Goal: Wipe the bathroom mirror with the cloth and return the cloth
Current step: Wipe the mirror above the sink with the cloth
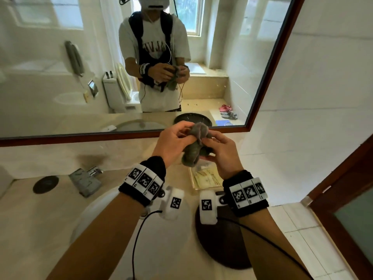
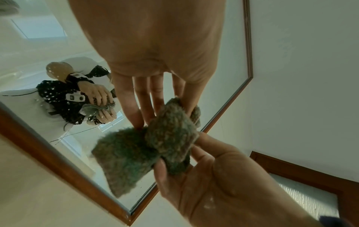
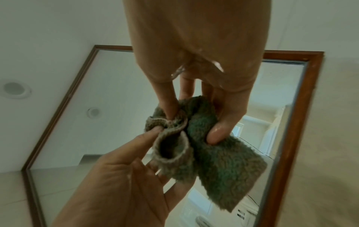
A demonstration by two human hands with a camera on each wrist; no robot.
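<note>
A bunched grey-green cloth [image 1: 196, 142] hangs between both hands, just below the lower frame of the wide wood-framed mirror [image 1: 60, 77]. My left hand [image 1: 182, 132] pinches its upper left fold, and my right hand [image 1: 212, 144] grips its right side. In the left wrist view my left fingers [image 2: 147, 107] reach down onto the cloth [image 2: 155, 145], and the right hand [image 2: 204, 169] holds it from below. In the right wrist view my right hand [image 3: 194, 122] pinches the cloth [image 3: 223, 161] between thumb and finger, while the left hand [image 3: 153, 132] pinches a rolled edge. The cloth does not touch the mirror [image 3: 97, 107].
Below my arms lie a white sink basin [image 1: 96, 215] and a grey faucet [image 1: 86, 180] on the beige counter. A dark round mat [image 1: 218, 245] and a flat packet [image 1: 205, 178] sit under my right wrist. A wood-framed door [image 1: 347, 199] stands at the right.
</note>
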